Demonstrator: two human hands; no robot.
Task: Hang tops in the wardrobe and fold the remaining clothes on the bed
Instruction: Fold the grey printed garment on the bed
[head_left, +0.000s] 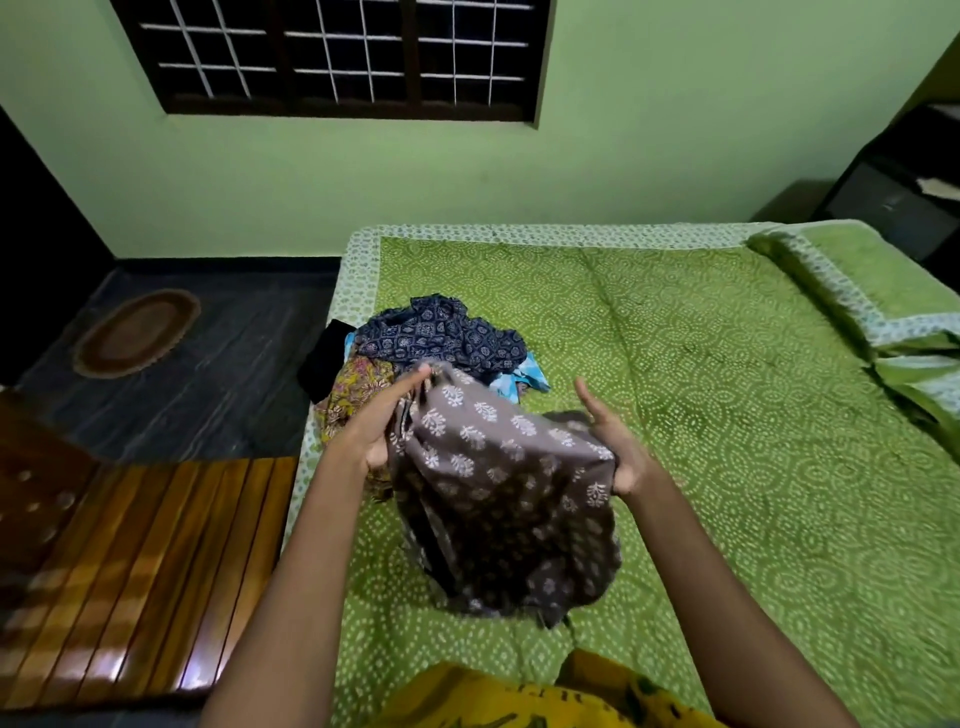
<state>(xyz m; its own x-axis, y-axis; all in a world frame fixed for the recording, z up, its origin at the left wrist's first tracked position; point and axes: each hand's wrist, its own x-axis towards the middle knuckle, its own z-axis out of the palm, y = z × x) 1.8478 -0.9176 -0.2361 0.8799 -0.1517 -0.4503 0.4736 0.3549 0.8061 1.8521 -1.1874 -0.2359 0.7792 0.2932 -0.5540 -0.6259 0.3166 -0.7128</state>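
A grey-brown garment with white leaf prints (498, 499) hangs between my hands above the green bed (727, 415), its lower part bunched on the cover. My left hand (387, 421) holds its upper left edge, fingers stretched along the cloth with the thumb behind. My right hand (615, 441) pinches its right edge, the forefinger pointing up. Behind the garment lies a pile of clothes: a navy printed piece (441, 335) on top, a yellow floral one (358, 384), a light blue one (524, 379) and a black one (327, 358) at the bed's left edge.
A pillow in the same green cover (872, 280) lies at the bed's far right. A wooden slatted panel (130, 566) stands left of the bed. An oval brown mat (137, 332) lies on the dark floor. A barred window (332, 52) is in the green wall.
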